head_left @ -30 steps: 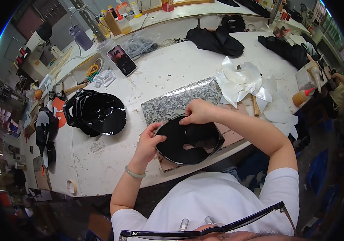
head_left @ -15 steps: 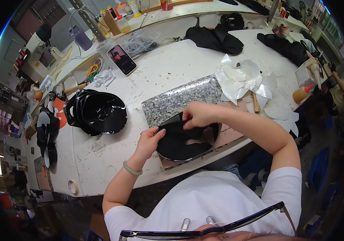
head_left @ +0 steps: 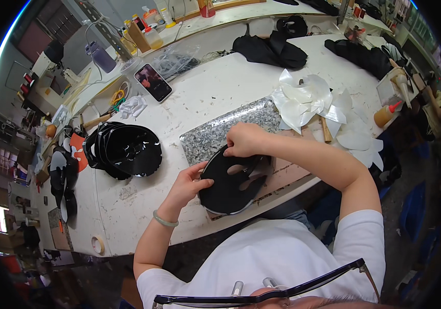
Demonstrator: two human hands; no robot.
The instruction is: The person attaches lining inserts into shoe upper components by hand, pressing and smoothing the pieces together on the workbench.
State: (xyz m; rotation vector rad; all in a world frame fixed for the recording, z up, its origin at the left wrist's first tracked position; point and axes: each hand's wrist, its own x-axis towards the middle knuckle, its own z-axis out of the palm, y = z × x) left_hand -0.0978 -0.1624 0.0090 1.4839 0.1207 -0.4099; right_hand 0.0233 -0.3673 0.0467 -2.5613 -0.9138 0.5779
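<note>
A matte black, rounded flexible piece (head_left: 223, 188) with cut-out openings stands tilted over the near part of the speckled granite slab (head_left: 194, 138). My left hand (head_left: 183, 186) grips its left edge, thumb on the face and fingers at the rim. At the top edge, my right hand (head_left: 243, 140) pinches the same piece with curled fingers. Left of the slab sits a nested stack of glossy black curved pieces (head_left: 145, 154). White glossy cut pieces (head_left: 305, 105) lie in a pile beyond my right forearm.
A wooden handle (head_left: 325, 130) pokes out beside the white pile. Further back are a phone (head_left: 153, 82), black fabric pieces (head_left: 272, 50) and a plastic bag (head_left: 176, 61). An orange-tipped glue bottle (head_left: 386, 115) stands at right; a tape roll (head_left: 98, 244) lies near the front-left edge.
The black piece has been tilted and turned, so its openings show more plainly. My right hand has shifted up and left along the rim, and my left hand sits slightly lower.
</note>
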